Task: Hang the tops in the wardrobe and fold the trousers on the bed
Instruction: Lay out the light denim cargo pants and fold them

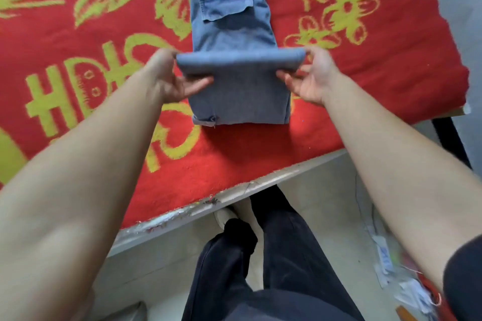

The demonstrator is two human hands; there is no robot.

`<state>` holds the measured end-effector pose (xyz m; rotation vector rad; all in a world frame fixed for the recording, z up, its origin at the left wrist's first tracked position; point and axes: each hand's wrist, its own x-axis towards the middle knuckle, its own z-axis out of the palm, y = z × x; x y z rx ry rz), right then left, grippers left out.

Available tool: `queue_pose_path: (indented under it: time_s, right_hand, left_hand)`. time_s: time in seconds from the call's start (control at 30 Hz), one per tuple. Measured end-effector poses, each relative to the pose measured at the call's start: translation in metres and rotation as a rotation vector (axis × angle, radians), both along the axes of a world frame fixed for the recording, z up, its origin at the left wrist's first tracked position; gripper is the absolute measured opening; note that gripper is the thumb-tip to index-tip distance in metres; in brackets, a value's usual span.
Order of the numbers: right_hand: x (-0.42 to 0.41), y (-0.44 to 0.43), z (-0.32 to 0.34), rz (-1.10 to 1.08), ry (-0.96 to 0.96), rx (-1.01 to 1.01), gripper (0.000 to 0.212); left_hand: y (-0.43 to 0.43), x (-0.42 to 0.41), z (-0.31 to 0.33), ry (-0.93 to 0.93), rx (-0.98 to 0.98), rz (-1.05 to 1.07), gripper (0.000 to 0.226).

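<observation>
Blue denim trousers [229, 8] lie lengthwise on a red bedspread [260, 154] patterned with yellow flowers. The elastic waistband points to 12 o'clock and the hems to 6 o'clock. Across the middle of the trousers a doubled fold is raised off the cloth. The left hand [169, 78] pinches the fold's 9 o'clock end, with its fingers curled under the fabric. The right hand [313, 78] pinches the 3 o'clock end in the same way. A back pocket shows above the fold. At 6 o'clock the person's dark-trousered legs [260, 268] stand on a pale floor [326, 190] beside the bed edge.
</observation>
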<state>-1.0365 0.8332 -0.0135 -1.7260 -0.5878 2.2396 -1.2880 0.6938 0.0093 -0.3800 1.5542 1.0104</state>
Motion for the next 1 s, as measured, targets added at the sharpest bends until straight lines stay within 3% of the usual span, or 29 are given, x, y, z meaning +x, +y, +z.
queue_pose_path:
  time_s: [0.07, 0.1, 0.23, 0.33, 0.43, 0.5, 0.63, 0.73, 0.83, 0.87, 0.93, 1.0]
  right_hand:
    - [-0.015, 0.029, -0.009, -0.068, 0.020, 0.055, 0.051]
    - [-0.020, 0.036, -0.015, 0.002, -0.035, 0.103, 0.051]
    - [-0.025, 0.032, -0.062, 0.625, -0.488, 0.473, 0.048]
    - [-0.011, 0.004, -0.092, 1.041, -0.610, 0.695, 0.065]
    - [-0.006, -0.023, -0.111, 1.019, -0.578, 0.712, 0.069]
    - [-0.003, -0.034, -0.117, 0.933, -0.610, 0.766, 0.064]
    - [0.002, -0.041, -0.120, 0.860, -0.706, 0.925, 0.057]
    - [0.004, -0.043, -0.126, 0.964, -0.718, 0.857, 0.058]
    - [0.005, -0.040, -0.125, 1.137, -0.770, 0.883, 0.058]
    - [0.003, -0.037, -0.124, 1.196, -0.845, 0.932, 0.059]
    - [-0.005, -0.029, -0.118, 1.269, -0.972, 1.055, 0.059]
    - [-0.014, -0.021, -0.112, 1.349, -0.961, 1.197, 0.067]
  left_hand:
    - [0.024, -0.010, -0.012, 0.077, 0.050, 0.052, 0.060]
    - [0.030, -0.010, -0.021, 0.178, 0.040, 0.021, 0.068]
    - [0.018, 0.017, -0.070, 0.705, -0.098, -0.442, 0.072]
    - [-0.007, 0.043, -0.102, 0.763, -0.122, -0.536, 0.070]
    - [-0.022, 0.057, -0.118, 0.848, -0.265, -0.431, 0.062]
    - [-0.024, 0.059, -0.121, 0.956, -0.305, -0.493, 0.047]
    - [-0.018, 0.062, -0.121, 1.046, -0.288, -0.582, 0.046]
    - [-0.012, 0.059, -0.134, 0.840, -0.429, -0.670, 0.039]
    - [-0.005, 0.053, -0.143, 0.673, -0.555, -0.674, 0.048]
    - [-0.002, 0.053, -0.140, 0.704, -0.614, -0.665, 0.054]
    - [0.003, 0.057, -0.131, 0.982, -0.696, -0.740, 0.068]
    - [0.004, 0.060, -0.122, 1.338, -0.535, -0.979, 0.071]
